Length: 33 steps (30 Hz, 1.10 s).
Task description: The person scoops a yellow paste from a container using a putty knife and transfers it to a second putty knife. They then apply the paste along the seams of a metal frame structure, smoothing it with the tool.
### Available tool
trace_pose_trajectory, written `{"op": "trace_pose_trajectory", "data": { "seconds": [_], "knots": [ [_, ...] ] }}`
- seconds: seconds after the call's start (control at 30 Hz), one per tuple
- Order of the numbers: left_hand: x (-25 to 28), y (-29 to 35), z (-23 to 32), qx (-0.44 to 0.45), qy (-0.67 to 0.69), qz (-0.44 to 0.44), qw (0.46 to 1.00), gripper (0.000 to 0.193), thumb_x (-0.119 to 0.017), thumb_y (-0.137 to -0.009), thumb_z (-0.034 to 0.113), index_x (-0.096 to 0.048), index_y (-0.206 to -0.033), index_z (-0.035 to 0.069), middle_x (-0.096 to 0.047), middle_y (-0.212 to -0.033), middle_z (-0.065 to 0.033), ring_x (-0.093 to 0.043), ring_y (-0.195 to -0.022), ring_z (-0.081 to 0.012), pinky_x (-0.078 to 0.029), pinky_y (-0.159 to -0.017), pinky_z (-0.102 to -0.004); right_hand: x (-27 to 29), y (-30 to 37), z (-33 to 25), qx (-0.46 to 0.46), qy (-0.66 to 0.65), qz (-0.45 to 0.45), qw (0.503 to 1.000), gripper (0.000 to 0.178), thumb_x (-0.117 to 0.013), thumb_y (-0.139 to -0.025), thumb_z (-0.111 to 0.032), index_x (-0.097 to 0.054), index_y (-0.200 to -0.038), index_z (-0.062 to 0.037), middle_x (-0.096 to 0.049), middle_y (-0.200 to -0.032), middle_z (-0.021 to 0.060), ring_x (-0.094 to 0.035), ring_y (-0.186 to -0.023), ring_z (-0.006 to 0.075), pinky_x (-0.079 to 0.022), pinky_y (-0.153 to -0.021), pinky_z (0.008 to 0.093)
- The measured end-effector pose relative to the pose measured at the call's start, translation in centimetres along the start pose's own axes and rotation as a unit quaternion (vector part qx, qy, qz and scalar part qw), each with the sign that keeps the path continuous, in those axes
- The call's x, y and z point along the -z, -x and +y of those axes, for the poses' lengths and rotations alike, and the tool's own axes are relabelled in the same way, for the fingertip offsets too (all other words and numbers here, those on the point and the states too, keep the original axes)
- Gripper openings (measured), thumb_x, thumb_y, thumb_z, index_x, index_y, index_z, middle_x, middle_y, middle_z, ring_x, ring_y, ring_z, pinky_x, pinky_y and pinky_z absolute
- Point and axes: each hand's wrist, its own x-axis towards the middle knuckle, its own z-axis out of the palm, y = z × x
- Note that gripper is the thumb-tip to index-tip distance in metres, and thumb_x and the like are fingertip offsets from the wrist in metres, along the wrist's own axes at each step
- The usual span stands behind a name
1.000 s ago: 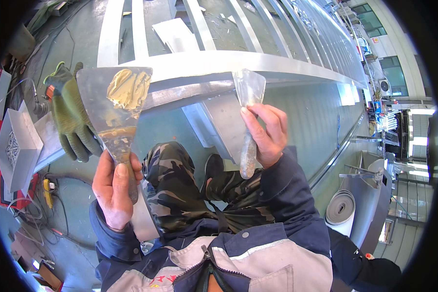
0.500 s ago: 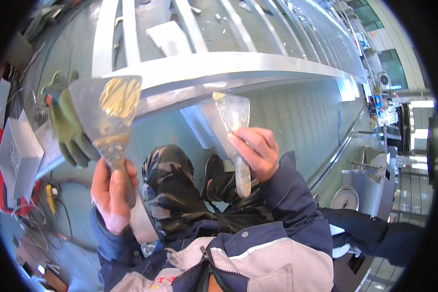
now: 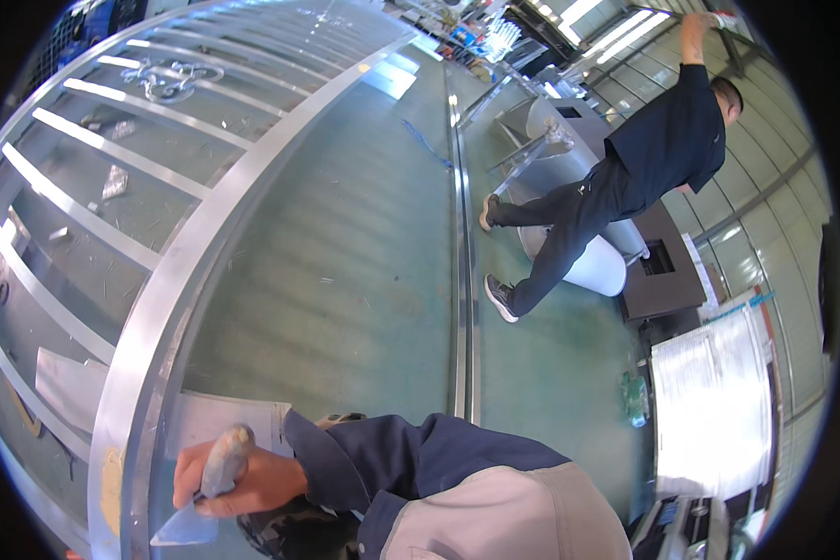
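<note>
At the lower left, my right hand is closed round the handle of a small putty knife. Its handle end points up, and the blade hangs downward close beside the long rail of a silver metal frame. A yellowish putty patch lies on the rail to the left of the blade. Whether the blade touches the metal, I cannot tell. My left hand is outside the picture, as is the wide scraper it held earlier.
A person in dark clothes walks at the right with one arm raised, beside a white cylinder and a dark box. Metal rails run along the green floor. A white wrapped stack stands lower right.
The view has swung right. My right hand with the putty knife has gone down beside the frame rail. My left hand and its putty-loaded wide scraper have left the picture.
</note>
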Motion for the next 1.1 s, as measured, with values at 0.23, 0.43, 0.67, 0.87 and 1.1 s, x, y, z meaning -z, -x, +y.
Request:
{"op": "trace_pose_trajectory", "data": {
  "seconds": [0.23, 0.43, 0.67, 0.87, 1.1],
  "knots": [
    [1.6, 1.5, 7.2, 0.085, -0.150, 0.045, 0.984, 0.019, -0.052, -0.105, 0.025, -0.055, -0.108, 0.006, -0.062, -0.086, -0.0055, -0.055, -0.066, -0.0120, -0.045, -0.058, -0.0265, 0.8, -1.9, -1.7, -0.363, -0.174, 0.161, 0.901, 0.028, -0.072, -0.098, -0.016, -0.071, -0.125, -0.0072, -0.073, -0.106, 0.0038, -0.069, -0.091, 0.0128, -0.058, -0.076, 0.0304],
    [-3.7, 4.2, 17.0, 0.218, -0.039, 0.042, 0.974, 0.030, -0.053, -0.107, 0.027, -0.057, -0.117, -0.001, -0.063, -0.090, -0.0094, -0.058, -0.071, -0.0145, -0.050, -0.065, -0.0270, 1.4, -1.4, -8.5, -0.373, -0.211, 0.333, 0.840, 0.023, -0.071, -0.098, -0.012, -0.070, -0.119, -0.0043, -0.073, -0.096, 0.0046, -0.064, -0.072, 0.0095, -0.052, -0.063, 0.0252],
    [-6.8, 7.4, 24.6, 0.282, -0.004, 0.057, 0.958, 0.032, -0.053, -0.106, 0.027, -0.057, -0.118, -0.002, -0.062, -0.091, -0.0108, -0.058, -0.072, -0.0147, -0.049, -0.066, -0.0273, 1.1, -4.0, -12.2, -0.378, -0.111, 0.310, 0.865, 0.031, -0.068, -0.100, -0.014, -0.066, -0.127, 0.0012, -0.073, -0.104, 0.0105, -0.070, -0.086, 0.0175, -0.058, -0.075, 0.0302],
    [-4.3, 5.9, 25.7, 0.300, 0.002, 0.069, 0.952, 0.033, -0.052, -0.107, 0.028, -0.057, -0.120, -0.002, -0.061, -0.091, -0.0101, -0.057, -0.072, -0.0146, -0.049, -0.065, -0.0266, -3.1, -6.3, -11.6, -0.328, 0.071, 0.310, 0.889, 0.034, -0.070, -0.099, -0.008, -0.063, -0.130, 0.0028, -0.068, -0.115, 0.0129, -0.068, -0.096, 0.0192, -0.057, -0.089, 0.0329],
    [1.8, 2.4, 26.0, 0.322, 0.039, -0.003, 0.946, 0.036, -0.052, -0.107, 0.028, -0.055, -0.125, -0.003, -0.060, -0.091, -0.0099, -0.056, -0.072, -0.0145, -0.048, -0.066, -0.0273, -9.6, -7.9, -11.3, -0.137, 0.508, 0.184, 0.830, 0.029, -0.072, -0.091, 0.001, -0.072, -0.120, 0.0016, -0.070, -0.116, 0.0168, -0.070, -0.098, 0.0275, -0.056, -0.088, 0.0342]
  ]
}}
